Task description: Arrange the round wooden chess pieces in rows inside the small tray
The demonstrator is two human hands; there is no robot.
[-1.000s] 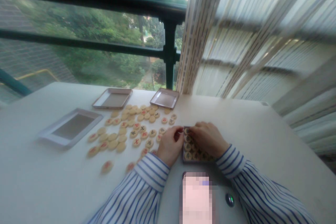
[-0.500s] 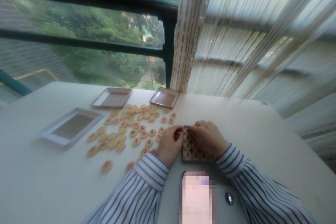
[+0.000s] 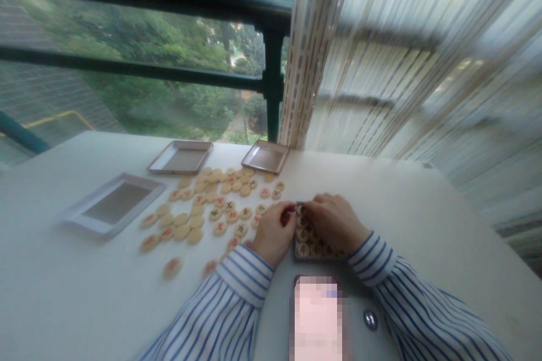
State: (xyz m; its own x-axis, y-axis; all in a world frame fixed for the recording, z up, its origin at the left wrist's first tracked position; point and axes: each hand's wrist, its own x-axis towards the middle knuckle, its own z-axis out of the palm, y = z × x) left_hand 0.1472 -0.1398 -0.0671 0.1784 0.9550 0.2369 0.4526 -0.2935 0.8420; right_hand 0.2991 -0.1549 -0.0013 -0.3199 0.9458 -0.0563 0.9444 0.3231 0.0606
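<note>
A small dark-rimmed box (image 3: 322, 260) holds rows of round wooden Chinese chess pieces (image 3: 303, 250) with dark characters. At its upper left corner my left hand (image 3: 275, 232) is closed, thumb and fingertips pinched together; what they hold, if anything, is hidden. My right hand (image 3: 339, 223) lies over the box and covers much of it. Its fingers are bent together, tips down by the upper left piece, and I cannot see what is between them. Left of the box, many loose Chinese chess pieces (image 3: 219, 228) lie spread out, some with red or black characters, some plain side up.
A white box lid (image 3: 91, 223) and two shallow trays (image 3: 180, 172) (image 3: 265, 171) stand farther back on the white table (image 3: 105, 304). Near me lie a phone (image 3: 317, 321) with a blurred screen and a shiny dark oval object (image 3: 370, 320). A striped string curtain (image 3: 359, 67) hangs behind.
</note>
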